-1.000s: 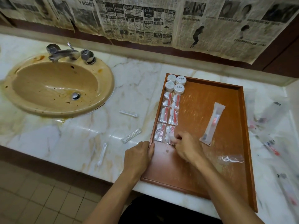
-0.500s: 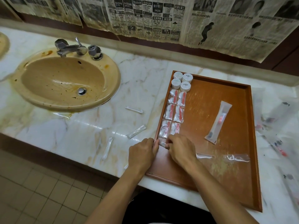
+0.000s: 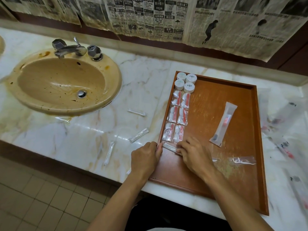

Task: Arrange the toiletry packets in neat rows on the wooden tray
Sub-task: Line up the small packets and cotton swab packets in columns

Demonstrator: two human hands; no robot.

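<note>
Right hand (image 3: 193, 155), lower centre of frame, fingers curled down onto one end of a slim clear packet (image 3: 169, 147) that lies crosswise just below the packet rows; appears pinched or pressed, exact contact blurred. Left hand (image 3: 146, 157) curls over the left rim of the wooden tray (image 3: 253, 130), thumb tip at the packet's other end; it seems to grip the rim, steadying it. Above the hands, along the tray's left wall: six small red-and-white packets (image 3: 177, 117) in two columns of three, edges close together, and above them four white round jars (image 3: 185, 82) in a two-by-two block at the upper left corner. Mid-tray, lying diagonally and alone: a long toothbrush packet (image 3: 223, 124). Lower right of tray: a flat clear packet with a white item (image 3: 242, 160), loose. On the marble bench (image 3: 83, 135) left of the tray, several slim clear packets (image 3: 139, 135) scattered, well apart; more blurred packets at the frame's right edge. Sink (image 3: 65, 84) upper left. Judgement: step in hand is seating the slim packet as a new row. To do it well, square it to the tray's left wall, butt it just beneath the lowest pair without riding over them, and press flat before letting go, since the film looks slippery.
</note>
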